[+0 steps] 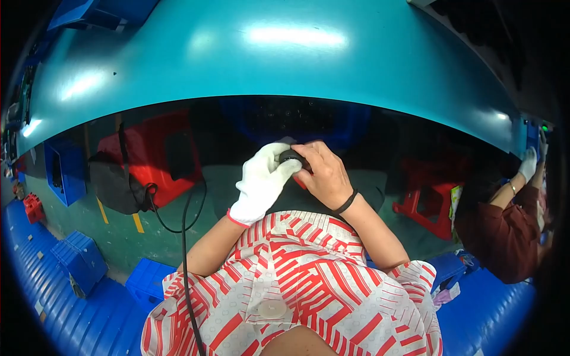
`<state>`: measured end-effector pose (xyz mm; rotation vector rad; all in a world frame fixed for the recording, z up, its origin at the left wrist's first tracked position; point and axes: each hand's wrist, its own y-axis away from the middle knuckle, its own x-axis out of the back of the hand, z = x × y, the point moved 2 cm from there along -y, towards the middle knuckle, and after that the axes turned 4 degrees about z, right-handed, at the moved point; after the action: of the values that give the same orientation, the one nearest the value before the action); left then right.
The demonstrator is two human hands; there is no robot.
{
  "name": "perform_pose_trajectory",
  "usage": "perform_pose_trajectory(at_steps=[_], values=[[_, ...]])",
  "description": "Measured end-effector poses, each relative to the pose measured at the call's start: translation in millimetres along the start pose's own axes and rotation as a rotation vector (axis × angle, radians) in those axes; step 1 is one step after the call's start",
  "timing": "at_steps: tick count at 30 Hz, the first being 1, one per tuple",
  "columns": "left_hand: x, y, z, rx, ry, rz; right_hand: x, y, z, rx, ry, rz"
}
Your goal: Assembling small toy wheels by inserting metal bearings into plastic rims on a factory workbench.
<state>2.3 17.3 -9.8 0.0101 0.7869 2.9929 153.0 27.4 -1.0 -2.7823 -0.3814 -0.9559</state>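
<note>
Head view — left hand [261,180] and right hand [328,175] pinch a black part [290,156] between them.

Bright light [297,37] shines off the big blue-green table [356,74]. On the table's near side are green floor [122,246], one red stool [145,160], another red stool [438,204] and a blue bin [74,172].

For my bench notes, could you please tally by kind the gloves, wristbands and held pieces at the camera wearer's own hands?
White glove: 1, on the left hand
Black wristband: 1, at the wrist of the right hand
Dark piece: 1, held between both hands
Total: 3
</note>
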Motion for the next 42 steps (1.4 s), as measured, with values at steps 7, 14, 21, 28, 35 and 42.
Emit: perform_pose_trajectory(at_steps=[7,14,21,28,35,42], values=[[-4,1,-9,-0.099,-0.073,0.050,-2,8,-1,0.060,0.096,0.040],[6,-3,15,0.067,-0.264,-0.100,8,-1,1,-0.014,-0.052,-0.208],[-2,0,-9,0.035,0.243,-0.005,0,1,3,-0.255,-0.188,-0.119],[2,-2,2,-0.080,-0.088,-0.029,-3,2,7,0.129,0.088,-0.056],[4,-10,4,-0.010,-0.385,-0.069,-6,7,8,0.035,0.071,-0.036],[3,-10,29,0.077,-0.662,-0.218,4,1,8,0.164,0.084,-0.131]])
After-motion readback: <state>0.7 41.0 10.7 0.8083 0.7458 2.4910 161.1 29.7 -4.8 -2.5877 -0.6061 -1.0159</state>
